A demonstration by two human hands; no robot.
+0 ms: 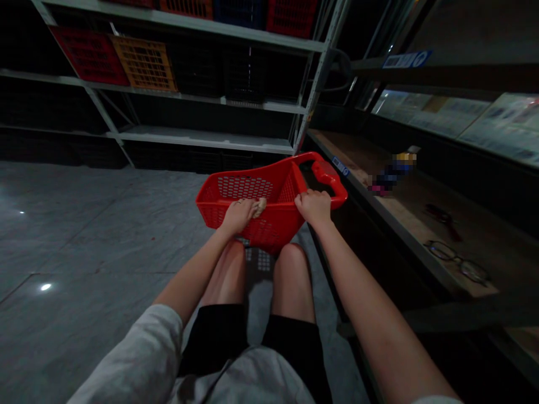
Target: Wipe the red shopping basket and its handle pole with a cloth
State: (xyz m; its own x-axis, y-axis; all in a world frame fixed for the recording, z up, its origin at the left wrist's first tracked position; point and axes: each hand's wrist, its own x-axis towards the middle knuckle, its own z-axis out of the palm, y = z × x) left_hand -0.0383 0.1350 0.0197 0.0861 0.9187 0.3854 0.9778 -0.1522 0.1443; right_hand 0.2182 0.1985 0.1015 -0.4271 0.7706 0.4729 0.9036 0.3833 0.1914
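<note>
Two closed hands: my right hand [315,207] grips the red basket [273,225], left hand [239,214] seemingly a tan lump [260,207]; I'd brace the basket.

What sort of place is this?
Possibly a stockroom or shop: a metal rack holds plastic crates, labels mark the side shelves, and there's a red basket in front.

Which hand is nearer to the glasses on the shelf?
Right. The right hand holds the red basket beside its handle, left of the glasses in view; the left hand is farther left, at the basket's near rim.
</note>
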